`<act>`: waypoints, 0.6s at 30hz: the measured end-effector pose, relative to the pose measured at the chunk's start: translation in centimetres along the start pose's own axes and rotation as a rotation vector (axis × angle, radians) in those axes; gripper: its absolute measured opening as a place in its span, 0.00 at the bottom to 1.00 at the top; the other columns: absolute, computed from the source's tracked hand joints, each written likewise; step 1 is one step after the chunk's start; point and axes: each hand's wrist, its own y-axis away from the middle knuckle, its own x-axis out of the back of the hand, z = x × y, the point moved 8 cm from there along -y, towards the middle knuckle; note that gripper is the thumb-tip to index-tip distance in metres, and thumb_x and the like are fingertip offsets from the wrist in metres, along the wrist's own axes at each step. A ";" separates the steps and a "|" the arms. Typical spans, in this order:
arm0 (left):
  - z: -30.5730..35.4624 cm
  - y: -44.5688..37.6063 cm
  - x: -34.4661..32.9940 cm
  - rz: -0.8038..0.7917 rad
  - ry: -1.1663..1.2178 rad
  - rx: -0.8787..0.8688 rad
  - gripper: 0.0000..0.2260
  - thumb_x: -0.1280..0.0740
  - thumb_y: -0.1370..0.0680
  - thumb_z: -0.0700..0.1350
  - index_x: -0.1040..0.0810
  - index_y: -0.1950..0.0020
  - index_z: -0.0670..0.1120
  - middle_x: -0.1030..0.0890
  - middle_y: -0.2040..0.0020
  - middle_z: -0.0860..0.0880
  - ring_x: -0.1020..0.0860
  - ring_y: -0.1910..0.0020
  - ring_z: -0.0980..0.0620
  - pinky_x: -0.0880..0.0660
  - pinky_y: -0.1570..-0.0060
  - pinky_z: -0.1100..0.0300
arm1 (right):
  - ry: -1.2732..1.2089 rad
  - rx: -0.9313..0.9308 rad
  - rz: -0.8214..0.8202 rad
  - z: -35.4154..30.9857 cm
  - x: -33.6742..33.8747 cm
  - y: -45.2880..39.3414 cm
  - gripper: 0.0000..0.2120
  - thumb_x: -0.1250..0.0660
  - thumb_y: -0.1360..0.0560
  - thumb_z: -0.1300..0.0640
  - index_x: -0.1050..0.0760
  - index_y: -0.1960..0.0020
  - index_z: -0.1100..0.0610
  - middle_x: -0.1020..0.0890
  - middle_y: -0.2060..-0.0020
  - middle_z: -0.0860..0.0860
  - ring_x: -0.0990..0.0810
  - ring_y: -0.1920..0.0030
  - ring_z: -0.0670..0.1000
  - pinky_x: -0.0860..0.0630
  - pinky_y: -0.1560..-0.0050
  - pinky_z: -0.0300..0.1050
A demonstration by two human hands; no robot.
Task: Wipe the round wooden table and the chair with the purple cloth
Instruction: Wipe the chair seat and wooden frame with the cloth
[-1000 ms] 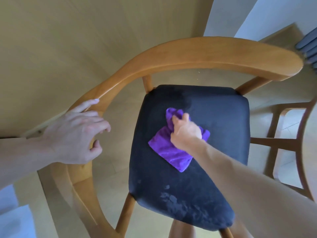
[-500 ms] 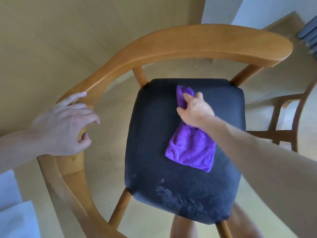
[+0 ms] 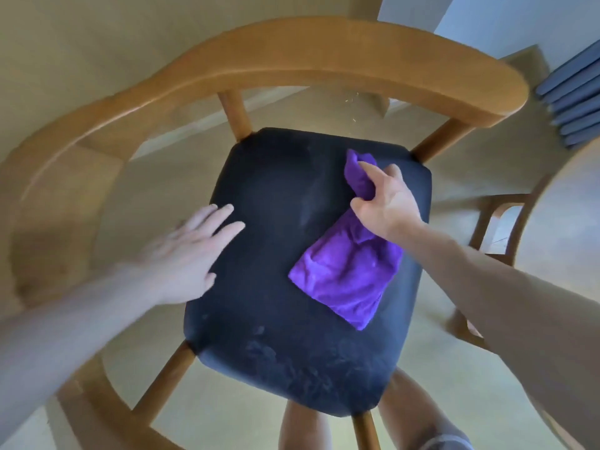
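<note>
The purple cloth [image 3: 347, 271] is being held by the right hand [image 3: 384, 203], whose fingers are curled round its bunched far end near the back right corner of the dark seat [image 3: 276, 177] of the chair [image 3: 324, 56]. From that grip the rest of the cloth is being trailed back toward the person, lying spread on the right half of the seat. Its long axis is running from the far end, just short of the backrest posts, down to a loose corner close to the right edge of the cushion. The cloth is therefore lying below and slightly left of the gripping hand, and the right hand is by far the nearer one to it.

The left hand [image 3: 188, 251] is blurred, but its fingers are seen straight and spread over the left edge of the seat, holding nothing; whether the cushion is actually being touched cannot be told. It is well apart from the cloth, with bare seat between them.

Pale smudges are showing on the near part of the seat [image 3: 292, 362], toward the person, so a stroke pulled along the cloth's own axis toward that front edge is judged to be what is being called for. No containers are being shown.
</note>
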 end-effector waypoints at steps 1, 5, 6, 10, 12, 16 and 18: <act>1.0 -0.9 -0.5 -0.005 0.097 0.041 0.49 0.26 0.24 0.51 0.59 0.17 0.57 0.67 0.18 0.56 0.61 0.18 0.50 0.35 0.25 0.47 | 0.036 -0.001 -0.020 -0.7 -0.9 -0.3 0.33 0.34 0.27 0.53 0.36 0.23 0.45 0.33 0.39 0.52 0.23 0.48 0.57 0.23 0.45 0.49; 6.4 -5.3 -2.8 -0.063 0.380 0.196 0.65 0.18 0.33 0.55 0.69 0.19 0.59 0.73 0.20 0.53 0.66 0.18 0.42 0.38 0.25 0.34 | 0.355 0.154 -0.186 -4.5 -7.8 2.5 0.32 0.33 0.27 0.52 0.37 0.25 0.49 0.36 0.32 0.56 0.21 0.47 0.64 0.27 0.57 0.50; 6.9 -6.0 -3.6 -0.085 0.400 0.227 0.66 0.17 0.34 0.54 0.70 0.19 0.59 0.75 0.20 0.52 0.67 0.19 0.41 0.38 0.26 0.32 | 0.434 0.223 -0.251 -4.9 -9.4 4.1 0.30 0.33 0.26 0.52 0.36 0.26 0.49 0.35 0.31 0.56 0.21 0.47 0.64 0.30 0.59 0.49; 7.8 -7.0 -5.3 -0.117 0.326 0.287 0.68 0.16 0.34 0.52 0.72 0.20 0.54 0.78 0.22 0.47 0.69 0.21 0.34 0.39 0.28 0.28 | 0.571 0.385 -0.500 -3.6 -10.6 8.2 0.21 0.39 0.24 0.52 0.29 0.32 0.43 0.31 0.43 0.49 0.25 0.52 0.57 0.33 0.62 0.47; 7.9 -7.0 -5.4 -0.109 0.303 0.281 0.69 0.16 0.35 0.53 0.72 0.20 0.53 0.78 0.22 0.46 0.68 0.20 0.33 0.37 0.28 0.28 | 0.475 0.310 -0.492 -2.4 -8.1 7.0 0.17 0.38 0.26 0.52 0.24 0.38 0.42 0.31 0.52 0.46 0.23 0.50 0.57 0.29 0.58 0.47; 7.4 -7.0 -4.8 -0.037 0.292 0.298 0.69 0.15 0.36 0.55 0.70 0.19 0.54 0.75 0.21 0.48 0.66 0.19 0.35 0.33 0.29 0.31 | 0.124 0.107 -0.078 -0.4 -0.1 0.6 0.28 0.34 0.28 0.52 0.30 0.27 0.44 0.31 0.47 0.48 0.23 0.47 0.59 0.25 0.48 0.48; 7.3 -6.9 -4.9 -0.018 0.312 0.298 0.69 0.15 0.37 0.54 0.69 0.19 0.56 0.74 0.21 0.50 0.66 0.19 0.37 0.33 0.30 0.32 | 0.090 0.032 -0.064 -0.7 -0.3 -1.8 0.33 0.34 0.27 0.53 0.36 0.23 0.46 0.32 0.42 0.50 0.23 0.46 0.60 0.28 0.49 0.48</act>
